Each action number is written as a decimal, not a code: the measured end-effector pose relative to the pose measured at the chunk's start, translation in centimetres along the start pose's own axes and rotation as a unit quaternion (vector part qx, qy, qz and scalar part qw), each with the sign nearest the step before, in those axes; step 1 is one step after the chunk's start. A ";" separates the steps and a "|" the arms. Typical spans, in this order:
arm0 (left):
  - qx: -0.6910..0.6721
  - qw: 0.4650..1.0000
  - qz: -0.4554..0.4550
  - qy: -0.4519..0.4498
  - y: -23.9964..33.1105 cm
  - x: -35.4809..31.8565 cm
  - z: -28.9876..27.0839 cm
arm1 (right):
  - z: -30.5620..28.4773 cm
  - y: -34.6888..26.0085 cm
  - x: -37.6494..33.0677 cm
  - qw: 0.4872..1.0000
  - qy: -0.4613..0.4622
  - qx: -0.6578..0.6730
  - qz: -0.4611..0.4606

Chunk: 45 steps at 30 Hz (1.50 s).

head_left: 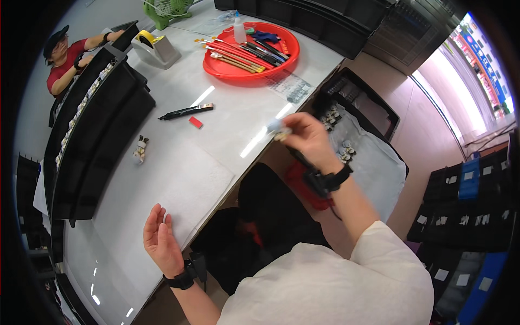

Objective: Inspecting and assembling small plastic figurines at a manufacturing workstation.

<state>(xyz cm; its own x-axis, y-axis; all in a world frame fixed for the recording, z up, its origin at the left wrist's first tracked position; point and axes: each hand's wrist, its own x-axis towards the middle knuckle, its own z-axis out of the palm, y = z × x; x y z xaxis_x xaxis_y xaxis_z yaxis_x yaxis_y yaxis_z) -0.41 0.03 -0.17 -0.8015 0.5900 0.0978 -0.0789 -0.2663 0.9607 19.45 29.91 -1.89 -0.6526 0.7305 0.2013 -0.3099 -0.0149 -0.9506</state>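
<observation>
– White tabletop, right hand raised over its near edge?
– Yes. Fingers curled, pinching a small pale object at the tips. Blurred, can't tell what it is.
– Left hand?
– Open, palm up, holding nothing, resting at the table edge, well apart from the right. Black wrist straps on both.
– Nearby stuff?
– Small figurine-like piece lying on the table, black pen-like tool and a red chip further up. Red round tray with brushes and a bottle at the far end. Black bin lined with white cloth holds more small pieces, just right of the right hand.
– Other people?
– One person in a red shirt, far left.
</observation>
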 end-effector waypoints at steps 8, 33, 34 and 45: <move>0.011 1.000 -0.002 0.025 0.2 0.0 0.5 | -26.5 6.3 -6.4 0.846 0.311 -0.432 0.025; -0.036 0.999 -0.021 0.032 0.6 0.1 1.1 | -12.4 1.0 3.8 0.899 0.187 -0.378 -0.120; -0.037 0.999 -0.018 0.031 0.5 0.2 1.1 | -7.3 -0.8 5.3 0.919 0.110 -0.354 -0.134; -0.068 0.997 -0.015 0.014 0.0 0.0 0.5 | 24.2 2.1 13.4 0.731 -0.398 -0.472 -0.290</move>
<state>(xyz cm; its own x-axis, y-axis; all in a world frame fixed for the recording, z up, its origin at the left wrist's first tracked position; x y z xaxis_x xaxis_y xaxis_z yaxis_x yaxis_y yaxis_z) -0.12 0.36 -0.01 -0.8142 0.5773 0.0607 -0.1810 -0.3519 0.9184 -6.66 23.18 4.56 -0.9133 -0.2067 0.3510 -0.3229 0.8926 -0.3146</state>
